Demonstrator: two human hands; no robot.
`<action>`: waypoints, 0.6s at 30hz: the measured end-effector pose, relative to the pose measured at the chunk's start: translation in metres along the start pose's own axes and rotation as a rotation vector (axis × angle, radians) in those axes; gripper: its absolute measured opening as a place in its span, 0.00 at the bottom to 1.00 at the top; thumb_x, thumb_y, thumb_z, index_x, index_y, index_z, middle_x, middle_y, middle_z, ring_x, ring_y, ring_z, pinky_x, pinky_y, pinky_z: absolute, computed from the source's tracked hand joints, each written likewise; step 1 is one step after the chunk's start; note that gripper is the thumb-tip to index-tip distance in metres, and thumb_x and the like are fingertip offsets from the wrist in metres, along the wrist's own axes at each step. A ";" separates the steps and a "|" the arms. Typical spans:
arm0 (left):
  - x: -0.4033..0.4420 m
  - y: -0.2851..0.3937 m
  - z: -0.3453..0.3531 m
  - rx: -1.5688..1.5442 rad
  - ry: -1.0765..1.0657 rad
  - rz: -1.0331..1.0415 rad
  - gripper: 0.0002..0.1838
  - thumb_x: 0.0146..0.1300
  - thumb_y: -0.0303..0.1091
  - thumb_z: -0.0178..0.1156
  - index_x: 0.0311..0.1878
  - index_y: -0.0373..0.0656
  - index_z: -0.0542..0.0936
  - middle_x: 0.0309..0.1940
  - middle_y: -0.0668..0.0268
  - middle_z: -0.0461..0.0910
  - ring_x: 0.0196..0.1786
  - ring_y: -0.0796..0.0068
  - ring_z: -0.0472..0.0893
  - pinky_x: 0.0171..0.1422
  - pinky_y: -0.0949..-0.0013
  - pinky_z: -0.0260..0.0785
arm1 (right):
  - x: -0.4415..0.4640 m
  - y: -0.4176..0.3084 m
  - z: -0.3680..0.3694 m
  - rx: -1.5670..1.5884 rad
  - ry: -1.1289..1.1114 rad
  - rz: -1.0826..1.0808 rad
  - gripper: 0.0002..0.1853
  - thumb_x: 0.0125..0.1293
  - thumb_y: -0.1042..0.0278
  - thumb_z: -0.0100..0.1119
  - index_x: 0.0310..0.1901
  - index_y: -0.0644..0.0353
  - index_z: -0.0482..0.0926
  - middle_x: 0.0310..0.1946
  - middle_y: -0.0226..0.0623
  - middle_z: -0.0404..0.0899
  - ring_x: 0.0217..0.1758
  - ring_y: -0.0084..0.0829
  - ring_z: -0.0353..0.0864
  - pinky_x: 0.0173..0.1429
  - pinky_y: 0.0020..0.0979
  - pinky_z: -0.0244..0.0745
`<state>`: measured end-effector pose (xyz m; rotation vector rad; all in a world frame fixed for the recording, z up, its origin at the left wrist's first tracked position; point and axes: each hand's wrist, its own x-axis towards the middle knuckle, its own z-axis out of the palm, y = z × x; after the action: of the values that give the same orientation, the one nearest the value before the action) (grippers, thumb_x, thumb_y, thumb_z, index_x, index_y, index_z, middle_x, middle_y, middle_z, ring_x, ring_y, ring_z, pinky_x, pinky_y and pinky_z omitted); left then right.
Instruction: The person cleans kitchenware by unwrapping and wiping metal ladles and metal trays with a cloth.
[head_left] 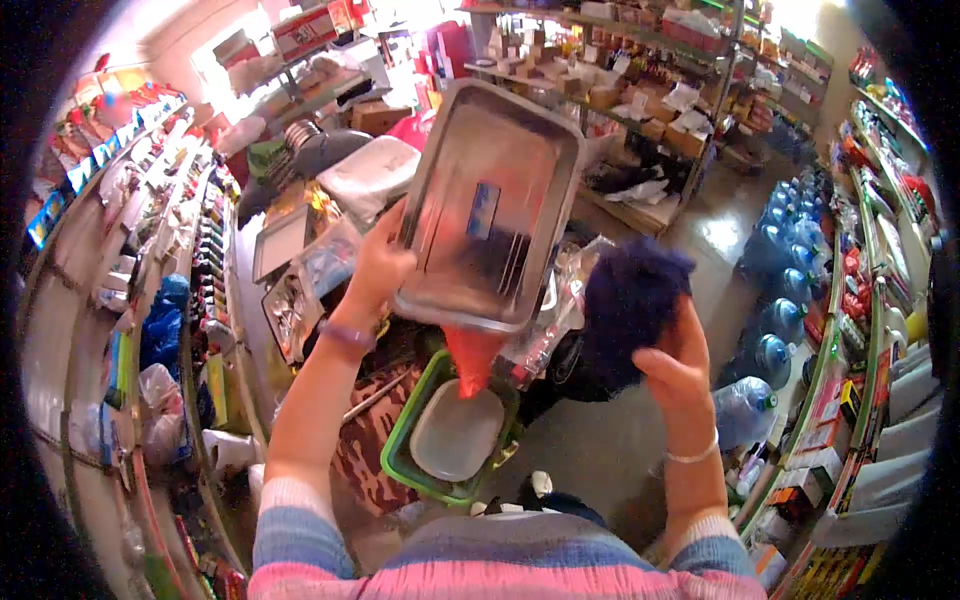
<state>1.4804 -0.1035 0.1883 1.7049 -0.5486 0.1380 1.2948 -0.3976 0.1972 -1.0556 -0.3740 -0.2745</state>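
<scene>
My left hand (380, 265) grips the left edge of a metal tray (450, 200), its thumb over the rim. The tray is rectangular, tilted up toward me, with a blue label on its shiny inside. In my right hand (680, 350) is a bunched dark blue cloth (635, 300), held to the right of the tray and apart from it. Below the tray stands a green basin (390, 455) with a whitish container (455, 430) in it. A red pointed thing (470, 360) shows between tray and basin; its kind is unclear.
Crowded shelves run along the left (200, 240) and right sides. Large blue water bottles (785, 320) line the right aisle. A shelf rack (600, 95) with boxes stands at the back. Trays and plastic-wrapped goods (325, 255) lie in front to the left.
</scene>
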 end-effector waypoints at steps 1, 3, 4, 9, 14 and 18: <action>-0.017 0.025 0.001 0.019 -0.040 0.012 0.34 0.42 0.17 0.46 0.60 0.37 0.66 0.45 0.67 0.76 0.46 0.78 0.75 0.53 0.75 0.66 | 0.015 -0.007 0.025 -0.091 -0.011 -0.067 0.43 0.43 0.79 0.62 0.63 0.68 0.53 0.61 0.45 0.60 0.65 0.41 0.60 0.68 0.38 0.54; -0.053 0.059 -0.002 0.050 -0.092 -0.016 0.33 0.41 0.17 0.46 0.58 0.37 0.69 0.41 0.66 0.77 0.43 0.79 0.76 0.49 0.75 0.67 | 0.049 -0.003 0.043 -1.024 -0.099 -0.329 0.37 0.48 0.72 0.64 0.61 0.65 0.57 0.59 0.44 0.62 0.62 0.44 0.63 0.67 0.39 0.55; -0.071 0.066 -0.007 0.060 -0.100 -0.056 0.33 0.41 0.17 0.46 0.57 0.38 0.70 0.38 0.63 0.78 0.41 0.79 0.77 0.48 0.75 0.68 | 0.067 -0.007 0.068 -1.375 -0.202 -0.333 0.28 0.50 0.70 0.63 0.55 0.62 0.67 0.55 0.47 0.67 0.59 0.47 0.65 0.65 0.39 0.58; -0.136 0.116 -0.023 0.485 -0.072 0.095 0.33 0.37 0.15 0.49 0.55 0.39 0.72 0.35 0.53 0.78 0.37 0.71 0.80 0.45 0.74 0.69 | 0.128 0.028 0.117 -1.598 -0.527 -1.049 0.15 0.59 0.66 0.46 0.48 0.52 0.74 0.45 0.45 0.73 0.48 0.45 0.73 0.52 0.40 0.68; -0.186 0.114 -0.055 0.335 0.026 -0.064 0.32 0.39 0.16 0.49 0.55 0.38 0.72 0.33 0.54 0.79 0.36 0.79 0.78 0.43 0.75 0.69 | 0.140 0.029 0.126 -1.326 -0.480 -0.565 0.31 0.41 0.80 0.60 0.52 0.57 0.66 0.46 0.44 0.70 0.45 0.45 0.74 0.50 0.39 0.70; -0.201 0.127 -0.066 0.445 0.006 -0.067 0.31 0.39 0.16 0.49 0.54 0.37 0.73 0.31 0.54 0.79 0.35 0.81 0.78 0.39 0.75 0.69 | 0.125 0.054 0.143 -1.327 -0.432 -0.767 0.23 0.44 0.80 0.55 0.47 0.59 0.67 0.43 0.44 0.70 0.47 0.46 0.73 0.49 0.39 0.71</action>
<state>1.2630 0.0019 0.2389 2.1514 -0.4779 0.2302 1.4050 -0.2515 0.2705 -2.2594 -1.0590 -1.0785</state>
